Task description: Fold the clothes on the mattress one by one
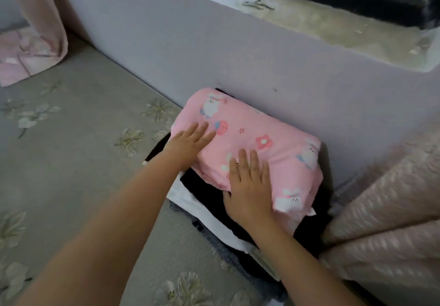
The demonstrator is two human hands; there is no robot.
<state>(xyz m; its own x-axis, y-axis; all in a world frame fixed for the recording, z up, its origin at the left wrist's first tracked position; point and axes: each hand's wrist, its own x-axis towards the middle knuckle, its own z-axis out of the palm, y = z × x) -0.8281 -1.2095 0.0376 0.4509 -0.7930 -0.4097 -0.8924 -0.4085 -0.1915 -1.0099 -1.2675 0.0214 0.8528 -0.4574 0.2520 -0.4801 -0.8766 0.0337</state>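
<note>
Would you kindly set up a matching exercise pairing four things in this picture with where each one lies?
Column 1
1. pink bundle
2. left hand
3. white garment
4. pink curtain

Column 2
A. top left corner, hanging down to the mattress
B. on top of the pile by the wall
C. flat on the bundle's left end
D. low in the pile, under a black garment

Pairs: 1-B, 2-C, 3-D, 4-A
</note>
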